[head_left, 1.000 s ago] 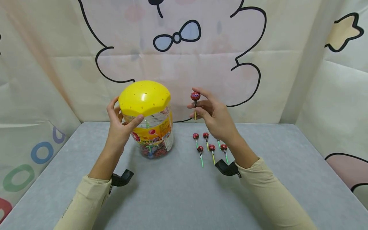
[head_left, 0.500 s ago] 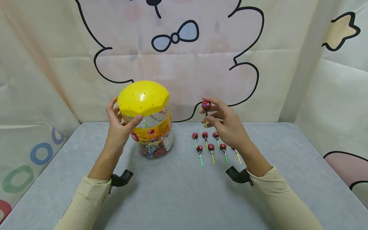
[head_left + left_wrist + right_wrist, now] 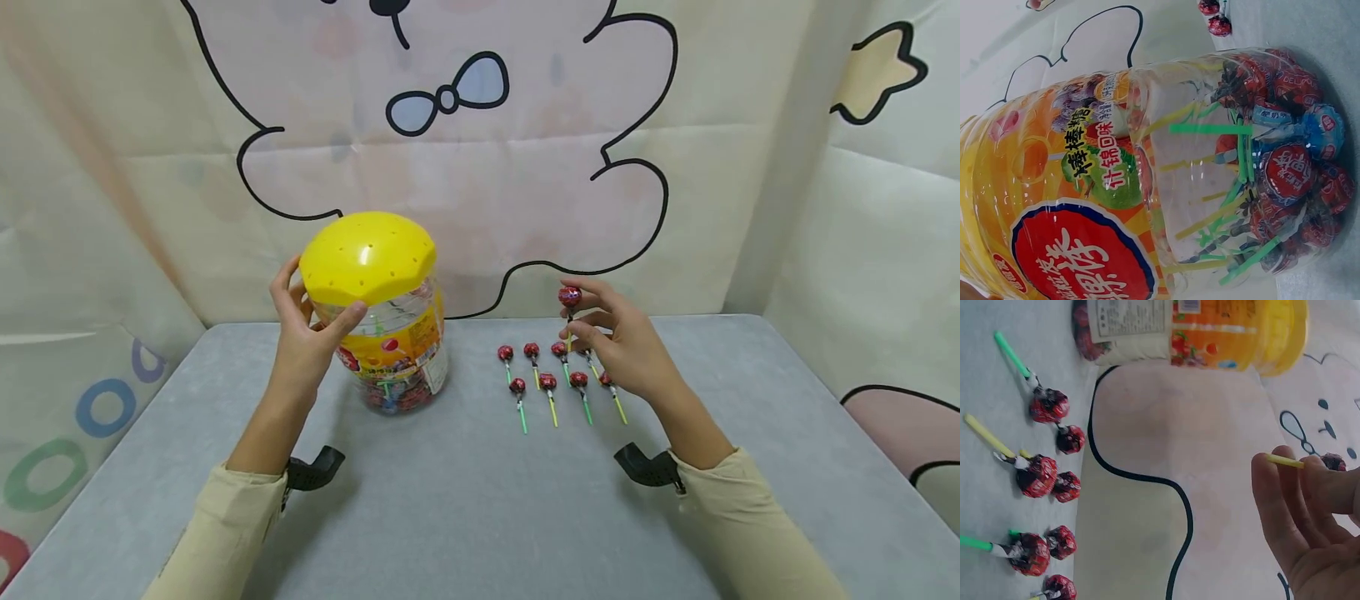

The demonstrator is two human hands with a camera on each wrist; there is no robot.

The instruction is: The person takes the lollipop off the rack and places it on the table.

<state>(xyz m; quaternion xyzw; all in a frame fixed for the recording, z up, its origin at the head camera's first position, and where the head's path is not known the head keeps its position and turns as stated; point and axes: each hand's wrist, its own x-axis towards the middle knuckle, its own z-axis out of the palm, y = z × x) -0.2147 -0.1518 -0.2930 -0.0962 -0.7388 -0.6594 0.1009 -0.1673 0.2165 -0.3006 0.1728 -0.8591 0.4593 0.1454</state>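
Observation:
A clear plastic candy jar [image 3: 405, 342] with a yellow lid [image 3: 369, 257] and an orange label stands tilted at the left of the table. My left hand [image 3: 307, 346] grips it just under the lid, thumb in front and fingers around the far side. Wrapped lollipops [image 3: 1285, 172] with green and yellow sticks fill its bottom in the left wrist view. My right hand [image 3: 630, 350] pinches one red-wrapped lollipop [image 3: 570, 297] by its yellow stick [image 3: 1285, 461], head up. It is held over the back row of lollipops [image 3: 532, 349] on the table.
Two rows of red-wrapped lollipops, including a front one [image 3: 548, 382], lie on the grey tabletop [image 3: 480, 508] right of the jar. A printed cloth backdrop [image 3: 525, 200] hangs behind the table, and more cloth [image 3: 862, 250] hangs at the right.
My right hand has moved right and lower with the lollipop, away from the jar, uncovering more of the lollipops on the table. The left hand keeps its hold on the jar.

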